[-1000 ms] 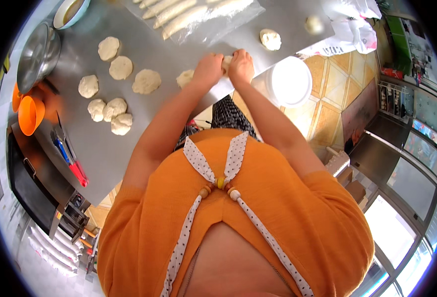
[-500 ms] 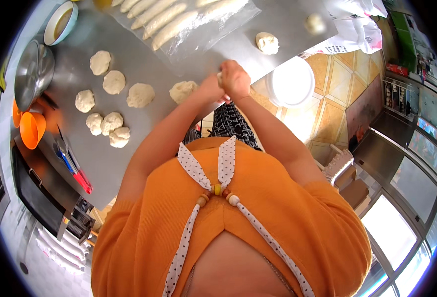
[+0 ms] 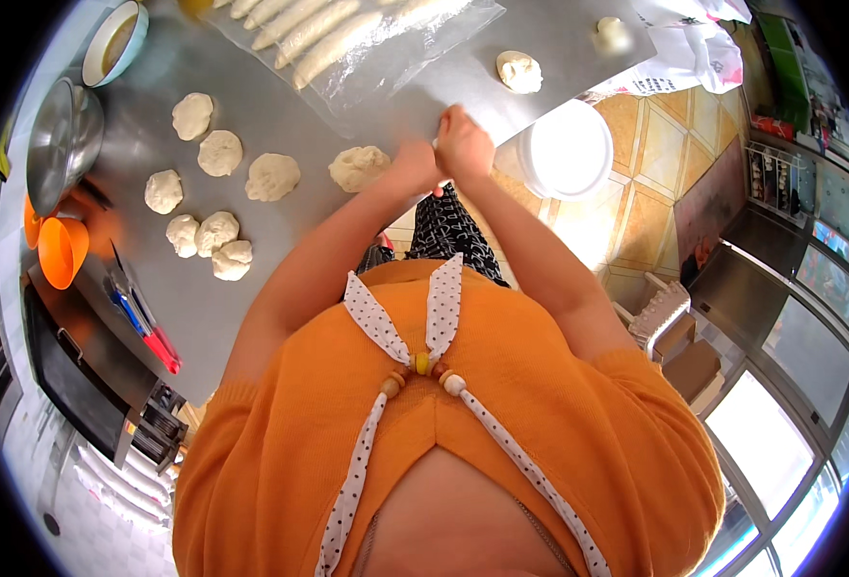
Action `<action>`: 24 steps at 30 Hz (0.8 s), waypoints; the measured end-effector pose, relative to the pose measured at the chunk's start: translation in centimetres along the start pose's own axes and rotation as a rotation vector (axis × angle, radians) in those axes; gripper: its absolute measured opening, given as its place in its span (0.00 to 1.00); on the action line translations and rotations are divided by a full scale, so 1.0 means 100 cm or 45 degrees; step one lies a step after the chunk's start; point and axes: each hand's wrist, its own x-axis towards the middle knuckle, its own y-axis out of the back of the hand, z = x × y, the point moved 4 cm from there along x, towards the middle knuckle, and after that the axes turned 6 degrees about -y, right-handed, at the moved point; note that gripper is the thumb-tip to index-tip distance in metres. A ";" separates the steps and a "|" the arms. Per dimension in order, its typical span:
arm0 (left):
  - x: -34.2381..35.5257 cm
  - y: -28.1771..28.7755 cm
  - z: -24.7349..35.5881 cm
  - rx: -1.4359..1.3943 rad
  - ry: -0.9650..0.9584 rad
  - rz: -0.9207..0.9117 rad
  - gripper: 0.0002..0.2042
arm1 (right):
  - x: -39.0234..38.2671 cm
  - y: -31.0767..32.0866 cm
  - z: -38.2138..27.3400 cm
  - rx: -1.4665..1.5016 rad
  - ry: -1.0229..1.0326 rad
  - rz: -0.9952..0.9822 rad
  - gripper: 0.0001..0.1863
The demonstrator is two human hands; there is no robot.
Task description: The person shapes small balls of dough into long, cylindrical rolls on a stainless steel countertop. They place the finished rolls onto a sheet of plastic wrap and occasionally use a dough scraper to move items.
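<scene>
brushed steel, dull grey and faintly floured, makes up the worktable [image 3: 280,288], which runs from the upper edge of the view down to the person's orange top. both hands meet at the table's near edge, just where the metal gives way to yellow floor tiles: the left hand [image 3: 413,165] and right hand [image 3: 463,146] are pressed together, fingers curled in, closed around something between them — what it is cannot be told, since the knuckles hide it. the nearest dough piece [image 3: 359,167] lies just beside the left hand, a soft, irregular, pale mound, apart from the fingers as far as can be seen.

further left sit more dough lumps [image 3: 208,197], some flattened to rough discs, three bunched and touching. bare steel lies open between them and the hands, and again below them toward the table's lower corner. a clear plastic sheet [image 3: 386,58] covers the far side with long rolled dough sticks [image 3: 314,38] in a row on it. another dough ball [image 3: 519,70] rests alone near the right edge. a white round bucket lid [image 3: 566,149] stands off the table, close by the right hand. at the left rim — a steel bowl [image 3: 63,144] and an orange plastic bowl [image 3: 62,252].
</scene>
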 end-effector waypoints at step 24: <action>0.028 0.042 0.073 0.413 -0.750 0.968 0.19 | 0.039 0.004 -0.017 0.007 0.578 0.420 0.18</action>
